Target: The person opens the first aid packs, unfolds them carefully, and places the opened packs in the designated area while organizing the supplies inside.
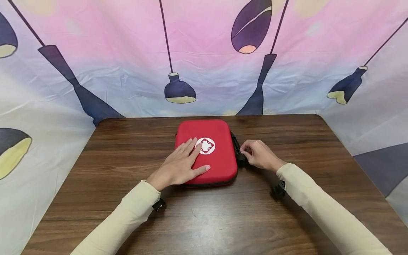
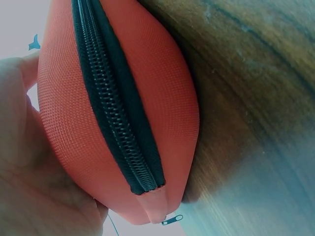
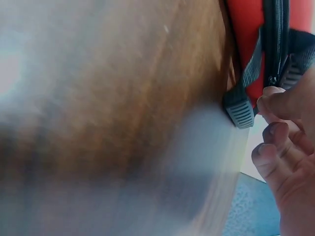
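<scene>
A red first aid case (image 1: 207, 129) with a white cross emblem lies closed on the table. My left hand (image 1: 180, 164) rests on its lid with straight fingers, the thumb spread toward the lower edge. At the case's right side, my right hand (image 1: 259, 154) pinches at the zipper slider (image 3: 273, 80) with thumb and index finger. The pull itself is hidden by the fingertips. A black strap handle (image 3: 239, 110) hangs beside the zipper. The left wrist view shows the end of the black zipper track (image 2: 113, 108), its teeth joined, and a small metal pull (image 2: 172, 220) beyond it.
The brown wooden table (image 1: 127, 141) extends around the case on all sides. Behind it hangs a printed cloth (image 1: 137, 71) with lamp drawings. Each wrist wears a small black device (image 1: 158, 204) at the sleeve cuff.
</scene>
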`<action>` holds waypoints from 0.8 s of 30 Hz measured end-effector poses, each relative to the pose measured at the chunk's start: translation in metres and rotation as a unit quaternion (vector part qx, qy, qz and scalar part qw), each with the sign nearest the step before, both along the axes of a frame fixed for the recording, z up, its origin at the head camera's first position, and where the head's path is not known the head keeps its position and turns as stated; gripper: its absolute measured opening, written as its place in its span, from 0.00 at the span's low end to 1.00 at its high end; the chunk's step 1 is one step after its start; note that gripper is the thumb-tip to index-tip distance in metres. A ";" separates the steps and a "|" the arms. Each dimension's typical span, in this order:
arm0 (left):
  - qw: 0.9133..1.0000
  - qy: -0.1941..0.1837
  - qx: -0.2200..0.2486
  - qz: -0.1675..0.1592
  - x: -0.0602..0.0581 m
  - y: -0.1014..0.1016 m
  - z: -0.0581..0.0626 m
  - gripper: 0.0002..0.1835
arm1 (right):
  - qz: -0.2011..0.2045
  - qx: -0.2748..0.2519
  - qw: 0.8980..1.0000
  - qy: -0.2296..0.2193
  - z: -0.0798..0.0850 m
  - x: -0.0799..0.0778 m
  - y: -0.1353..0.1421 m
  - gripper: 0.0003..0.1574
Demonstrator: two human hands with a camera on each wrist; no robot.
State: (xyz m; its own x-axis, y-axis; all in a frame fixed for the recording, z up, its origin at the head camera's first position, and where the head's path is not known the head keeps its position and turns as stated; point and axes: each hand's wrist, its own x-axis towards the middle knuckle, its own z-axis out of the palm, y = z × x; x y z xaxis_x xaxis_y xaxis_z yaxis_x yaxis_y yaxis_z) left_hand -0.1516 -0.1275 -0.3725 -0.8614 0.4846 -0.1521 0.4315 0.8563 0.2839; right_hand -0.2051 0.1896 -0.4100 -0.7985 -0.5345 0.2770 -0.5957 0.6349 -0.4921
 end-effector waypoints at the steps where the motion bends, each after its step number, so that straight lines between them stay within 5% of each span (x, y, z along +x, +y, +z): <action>1: 1.000 0.000 -0.001 0.000 0.000 0.000 0.000 0.50 | 0.004 -0.006 1.000 0.008 -0.001 0.002 0.000 0.03; 6: 1.000 0.002 -0.002 -0.001 0.001 -0.001 -0.001 0.50 | 0.007 -0.027 1.000 0.005 -0.004 0.014 0.002 0.07; 18: 1.000 0.003 0.000 -0.002 0.000 -0.001 0.001 0.50 | -0.013 -0.086 0.991 -0.100 -0.004 0.046 0.006 0.07; 24: 1.000 0.002 -0.006 -0.002 -0.001 -0.001 0.000 0.50 | 0.002 -0.084 0.991 -0.102 0.000 0.060 0.004 0.08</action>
